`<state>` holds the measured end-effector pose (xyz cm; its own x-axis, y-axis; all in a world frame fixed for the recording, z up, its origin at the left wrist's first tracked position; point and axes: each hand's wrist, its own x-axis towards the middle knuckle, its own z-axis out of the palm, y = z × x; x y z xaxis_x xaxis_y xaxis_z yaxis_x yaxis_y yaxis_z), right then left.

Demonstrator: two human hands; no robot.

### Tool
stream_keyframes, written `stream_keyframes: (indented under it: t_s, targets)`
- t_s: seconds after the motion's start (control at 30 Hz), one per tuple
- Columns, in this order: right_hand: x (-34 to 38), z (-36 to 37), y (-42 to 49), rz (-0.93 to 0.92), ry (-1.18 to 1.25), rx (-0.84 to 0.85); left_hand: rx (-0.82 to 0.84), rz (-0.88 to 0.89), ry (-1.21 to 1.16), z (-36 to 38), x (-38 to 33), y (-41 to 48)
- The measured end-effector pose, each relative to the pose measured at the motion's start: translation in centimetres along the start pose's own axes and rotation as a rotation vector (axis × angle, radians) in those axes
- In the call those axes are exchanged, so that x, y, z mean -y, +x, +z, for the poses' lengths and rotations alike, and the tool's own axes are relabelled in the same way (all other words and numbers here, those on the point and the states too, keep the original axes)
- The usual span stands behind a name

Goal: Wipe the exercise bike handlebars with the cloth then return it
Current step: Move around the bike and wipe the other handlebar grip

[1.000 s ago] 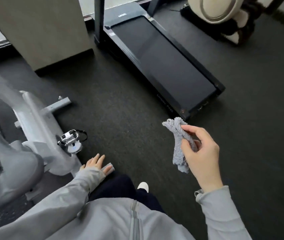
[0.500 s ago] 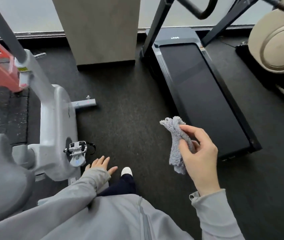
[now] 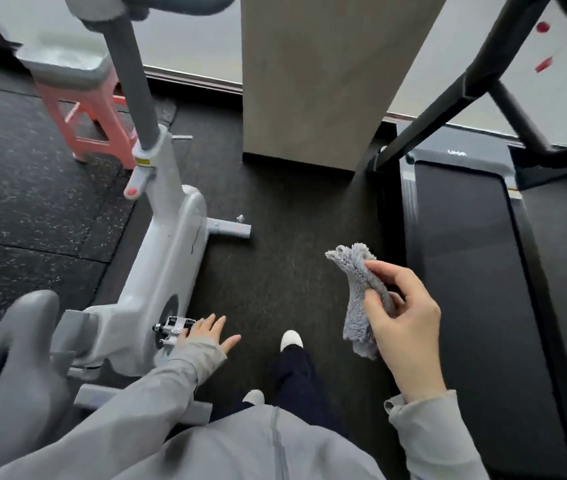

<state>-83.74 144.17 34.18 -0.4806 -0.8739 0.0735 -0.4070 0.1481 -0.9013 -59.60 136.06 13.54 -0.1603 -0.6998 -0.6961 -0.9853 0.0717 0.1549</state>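
Observation:
A fluffy grey cloth (image 3: pixel 358 292) hangs bunched from my right hand (image 3: pixel 403 317), pinched between thumb and fingers at mid-right. The white exercise bike (image 3: pixel 168 258) stands at the left, its grey post (image 3: pixel 133 74) rising to the top edge, where a blurred grey piece of the handlebars (image 3: pixel 178 3) shows. The grey saddle (image 3: pixel 8 362) is at the lower left. My left hand (image 3: pixel 209 332) hangs open beside the bike's pedal (image 3: pixel 171 329), holding nothing. The cloth is well to the right of the bike and far below the handlebars.
A black treadmill (image 3: pixel 465 254) with its frame bars (image 3: pixel 448 98) fills the right side. A beige pillar (image 3: pixel 313 74) stands at the top centre. A pink stool (image 3: pixel 91 119) sits behind the bike. My shoes (image 3: pixel 290 339) are on dark carpet between bike and treadmill.
The view has swung left and upward: the bike post and handlebar end have come into sight, the treadmill slid right. Both hands keep their pose, the cloth still in the right.

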Motion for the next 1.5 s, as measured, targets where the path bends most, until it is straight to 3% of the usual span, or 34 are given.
stream_keyframes:
  t_s: [0.27,0.5,0.73,0.93,1.17,1.23,1.33,1.43,1.5]
  targets:
    - [-1.3,1.9,14.5,-0.145,0.044,0.190,0.024,-0.178,-0.088,-5.3,-2.8,5.8]
    - [-0.7,4.3,25.6,-0.208,0.102,0.318,-0.075,-0.254,-0.176,-10.6,-5.1,9.0]
    - [0.3,8.6,31.0,-0.257,0.126,0.409,-0.114,-0.335,-0.264,-13.0,-3.8,12.1]
    - [2.1,13.5,34.1,-0.255,0.123,0.381,-0.191,-0.272,-0.353,-17.8,-1.6,16.6]
    - [8.4,21.1,37.2,-0.301,0.165,0.252,-0.498,0.040,-0.459,-32.4,1.7,18.8]
    - [11.2,23.2,38.1,-0.356,0.197,0.192,-0.772,0.202,-0.526,-37.6,2.3,17.8]
    - [15.2,26.4,39.4,-0.443,0.227,0.119,-1.270,0.373,-0.431,-43.8,3.4,16.5]
    - [18.3,29.8,41.0,-0.562,0.149,0.068,-1.497,0.422,-0.343,-48.7,4.9,16.1]
    - [19.8,32.3,42.0,-0.613,0.052,0.045,-1.533,0.440,-0.283,-51.2,5.8,16.5]
